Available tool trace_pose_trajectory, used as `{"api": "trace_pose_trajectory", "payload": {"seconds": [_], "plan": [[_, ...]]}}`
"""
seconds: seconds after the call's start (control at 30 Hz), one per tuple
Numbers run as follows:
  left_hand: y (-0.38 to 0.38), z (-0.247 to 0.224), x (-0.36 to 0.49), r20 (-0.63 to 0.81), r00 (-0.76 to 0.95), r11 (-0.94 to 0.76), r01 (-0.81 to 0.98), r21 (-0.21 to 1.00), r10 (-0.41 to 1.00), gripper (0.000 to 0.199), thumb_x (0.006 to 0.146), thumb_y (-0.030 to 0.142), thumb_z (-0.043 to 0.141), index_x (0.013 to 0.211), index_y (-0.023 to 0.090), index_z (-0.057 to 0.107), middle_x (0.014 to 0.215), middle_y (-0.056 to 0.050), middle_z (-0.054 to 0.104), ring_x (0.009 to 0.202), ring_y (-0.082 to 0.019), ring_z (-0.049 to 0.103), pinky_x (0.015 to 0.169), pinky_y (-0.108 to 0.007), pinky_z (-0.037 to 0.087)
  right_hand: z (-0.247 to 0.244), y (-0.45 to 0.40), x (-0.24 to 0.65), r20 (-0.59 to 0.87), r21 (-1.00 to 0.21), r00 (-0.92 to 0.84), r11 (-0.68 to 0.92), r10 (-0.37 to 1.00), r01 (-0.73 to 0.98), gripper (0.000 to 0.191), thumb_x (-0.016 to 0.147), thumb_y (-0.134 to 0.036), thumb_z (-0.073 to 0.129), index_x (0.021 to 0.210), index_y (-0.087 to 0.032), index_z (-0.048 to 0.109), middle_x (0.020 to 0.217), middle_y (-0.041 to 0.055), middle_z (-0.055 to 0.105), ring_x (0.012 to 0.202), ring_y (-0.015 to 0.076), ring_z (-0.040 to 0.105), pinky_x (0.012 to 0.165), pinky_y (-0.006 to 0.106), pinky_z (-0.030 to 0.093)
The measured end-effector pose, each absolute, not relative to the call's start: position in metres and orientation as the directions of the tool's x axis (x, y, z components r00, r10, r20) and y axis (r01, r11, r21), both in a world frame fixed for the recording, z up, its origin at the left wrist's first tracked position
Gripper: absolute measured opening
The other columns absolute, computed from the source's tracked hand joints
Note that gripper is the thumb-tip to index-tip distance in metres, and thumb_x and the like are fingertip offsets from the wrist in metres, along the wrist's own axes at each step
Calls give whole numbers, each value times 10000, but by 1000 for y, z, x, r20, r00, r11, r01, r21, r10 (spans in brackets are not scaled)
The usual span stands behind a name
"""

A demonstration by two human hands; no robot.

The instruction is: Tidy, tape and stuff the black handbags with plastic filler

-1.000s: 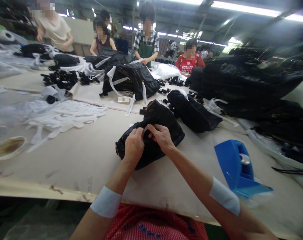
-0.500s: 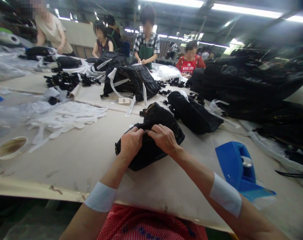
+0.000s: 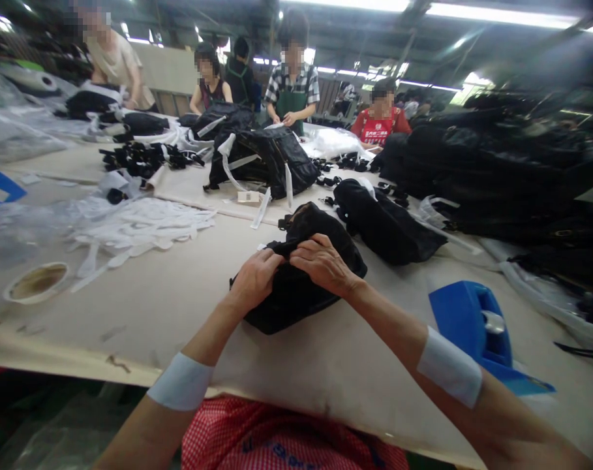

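A black fabric bag (image 3: 286, 303) lies on the table right in front of me. My left hand (image 3: 254, 277) pinches the cloth along its upper side, fingers closed. Close beside it, my right hand (image 3: 325, 264) grips the same fold with bent fingers. The fingertips partly hide the spot they work on, so any small part between them cannot be made out. Just beyond, to the right, rests a second black bag (image 3: 387, 222) with a white strip on it.
White strips (image 3: 149, 225) and a tape roll (image 3: 36, 283) lie to the left. A blue tape dispenser (image 3: 472, 326) stands by my right forearm. Further back are a black bag with white-wrapped straps (image 3: 267, 160), a large black heap (image 3: 492, 163) and several co-workers (image 3: 292, 85).
The view has shifted slightly, so the scene sits a little further right. Both hands stay on the bag's fold; my right-hand fingers have moved slightly up along the cloth.
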State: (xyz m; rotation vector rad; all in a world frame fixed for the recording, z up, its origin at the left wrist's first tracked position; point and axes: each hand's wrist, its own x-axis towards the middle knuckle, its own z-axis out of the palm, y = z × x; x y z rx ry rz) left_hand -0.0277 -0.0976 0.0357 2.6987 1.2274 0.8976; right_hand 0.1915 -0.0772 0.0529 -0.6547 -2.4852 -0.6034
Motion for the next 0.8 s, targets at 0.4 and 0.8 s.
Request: {"api": "trace_pose_trajectory", "payload": {"seconds": [0.4,0.8], "plan": [[-96,22,-23,685,409,-740,608,289,603,200,923,125,536,1015,156,712,920,-88,653,882,-234,610,804,-363,529,35,-100,190,570,-650,16,439,822,620,167,908,-214,533,910,-193,699,854,55,703,790,190,666,764,295,522],[-101,14,-17,818,272,-773,564,291,507,194,951,113,541,951,167,728,848,-64,648,818,-197,552,742,-325,500,39,-100,160,232,-962,240,185,943,202,240,802,-412,646,854,-183,693,767,37,701,702,194,708,605,302,621]]}}
